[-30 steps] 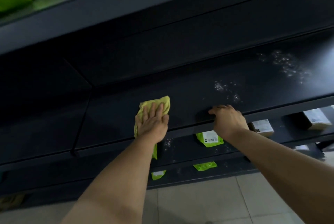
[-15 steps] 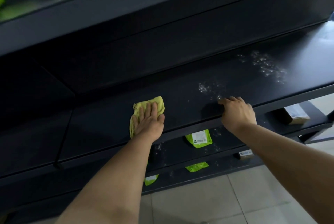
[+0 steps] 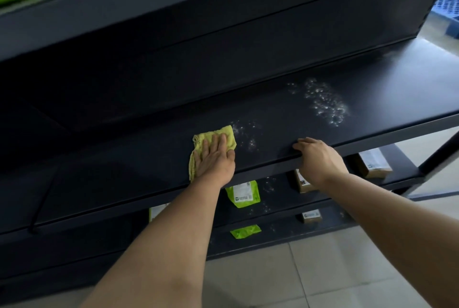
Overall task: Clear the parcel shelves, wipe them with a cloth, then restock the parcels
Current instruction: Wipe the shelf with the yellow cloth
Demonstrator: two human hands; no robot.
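A dark shelf (image 3: 149, 158) runs left to right, with white specks (image 3: 325, 102) toward its right. The left hand (image 3: 214, 158), fingers straight and together, presses a cloth (image 3: 229, 135) at mid-shelf, its long axis near-left to far-right. The right hand (image 3: 320, 158) curls its fingers over the near edge.

Cloth (image 3: 230, 135) on shelf (image 3: 111, 178), just left of spatter (image 3: 248, 133). Parcels (image 3: 244, 194) on lower shelves (image 3: 280, 202) beneath. Crate (image 3: 447, 6) far right.

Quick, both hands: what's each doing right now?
Left hand: open, pressing the cloth flat on the shelf.
Right hand: gripping the shelf's front edge.
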